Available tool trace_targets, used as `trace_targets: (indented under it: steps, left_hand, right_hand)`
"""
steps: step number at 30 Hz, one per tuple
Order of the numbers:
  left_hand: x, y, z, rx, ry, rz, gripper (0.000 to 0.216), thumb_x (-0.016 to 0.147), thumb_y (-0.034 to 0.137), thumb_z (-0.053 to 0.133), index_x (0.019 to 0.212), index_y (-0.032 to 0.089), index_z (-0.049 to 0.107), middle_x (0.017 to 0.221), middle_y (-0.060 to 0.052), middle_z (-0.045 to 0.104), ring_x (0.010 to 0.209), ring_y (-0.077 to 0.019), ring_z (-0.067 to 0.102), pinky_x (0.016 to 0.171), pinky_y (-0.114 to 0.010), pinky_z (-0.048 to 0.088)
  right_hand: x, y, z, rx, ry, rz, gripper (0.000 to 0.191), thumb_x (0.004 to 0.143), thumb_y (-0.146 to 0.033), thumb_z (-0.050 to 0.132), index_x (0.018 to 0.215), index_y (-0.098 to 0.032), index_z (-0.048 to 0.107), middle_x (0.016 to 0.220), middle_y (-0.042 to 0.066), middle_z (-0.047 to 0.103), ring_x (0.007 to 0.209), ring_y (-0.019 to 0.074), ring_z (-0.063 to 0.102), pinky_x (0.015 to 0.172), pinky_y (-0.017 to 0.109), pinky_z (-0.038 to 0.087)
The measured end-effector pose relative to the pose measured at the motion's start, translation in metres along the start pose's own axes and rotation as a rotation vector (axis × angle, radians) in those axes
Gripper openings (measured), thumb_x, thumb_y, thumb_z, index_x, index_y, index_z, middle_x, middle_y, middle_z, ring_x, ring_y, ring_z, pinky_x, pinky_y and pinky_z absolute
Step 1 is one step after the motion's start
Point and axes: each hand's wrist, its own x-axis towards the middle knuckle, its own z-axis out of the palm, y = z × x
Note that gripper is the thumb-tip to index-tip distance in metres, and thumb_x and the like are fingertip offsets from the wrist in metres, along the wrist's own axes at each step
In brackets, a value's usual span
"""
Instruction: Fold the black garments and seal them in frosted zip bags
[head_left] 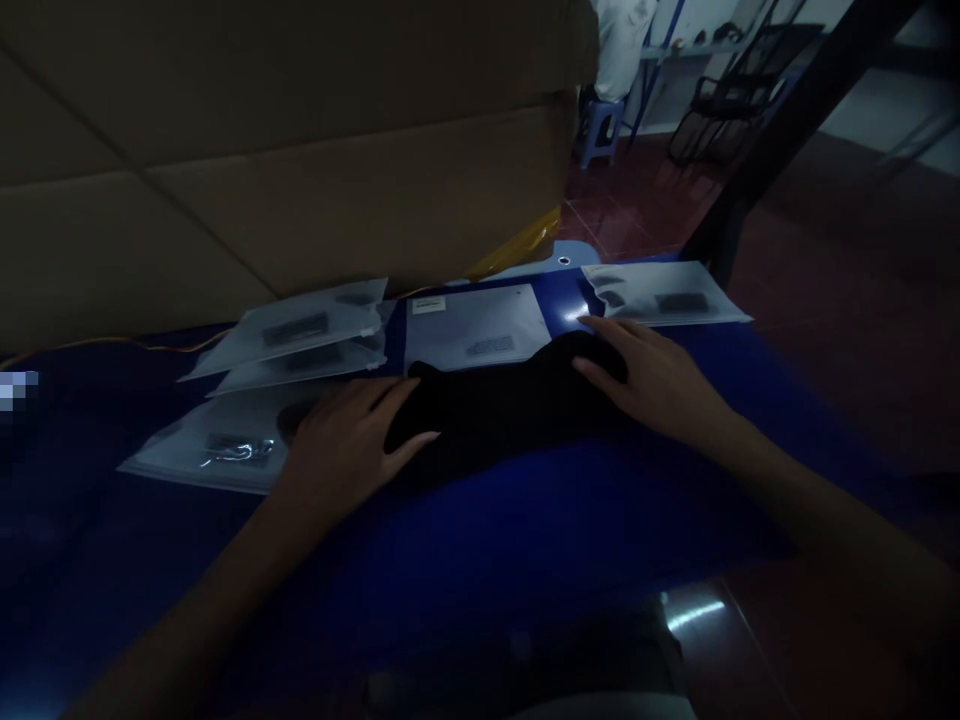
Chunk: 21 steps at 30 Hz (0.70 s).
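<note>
A soft black fabric item (502, 405), too dark to make out its kind, lies stretched sideways over the blue table. My left hand (345, 430) grips its left end, thumb in front and fingers behind. At the opposite end my right hand (637, 370) holds it the same way, fingertips over the raised edge. Just behind the fabric is a flat frosted plastic bag (472, 325) with a white label and small print. Several frosted zip bags (300, 325) with dark contents overlap beside my left hand. Beyond my right hand rests another frosted zip bag (667, 293).
Large cardboard boxes (360, 200) wall off the table's back left. The blue tabletop (562, 520) ends near my lap. A dark slanted post (787, 120) rises at the back right. Farther off are a person (621, 50) on a blue stool (600, 130) and a black chair (735, 90).
</note>
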Motion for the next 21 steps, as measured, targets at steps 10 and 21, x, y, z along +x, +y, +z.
trace_targets:
  steps: [10, 21]
  left_hand:
    - [0.002, -0.009, -0.003, -0.049, 0.108, -0.06, 0.019, 0.103, 0.028, 0.05, 0.111, 0.027, 0.067, 0.103, -0.008, 0.071, 0.106, -0.0333, 0.065, 0.093, -0.054, 0.055]
    - [0.004, -0.009, -0.03, -0.893, 0.032, 0.057, 0.001, 0.092, 0.026, 0.066, 0.091, 0.026, 0.065, 0.106, -0.002, 0.072, 0.097, -0.0223, 0.072, 0.084, -0.039, 0.059]
  right_hand:
    - [0.004, 0.002, 0.006, 0.113, 0.036, -0.108, 0.019, 0.094, -0.033, 0.063, 0.107, -0.023, 0.073, 0.102, 0.007, 0.075, 0.094, 0.0282, 0.07, 0.083, 0.045, 0.056]
    - [0.002, -0.004, -0.026, 0.803, -0.16, -0.216, 0.014, 0.091, -0.041, 0.076, 0.092, -0.027, 0.074, 0.099, 0.001, 0.078, 0.087, 0.0192, 0.073, 0.078, 0.034, 0.059]
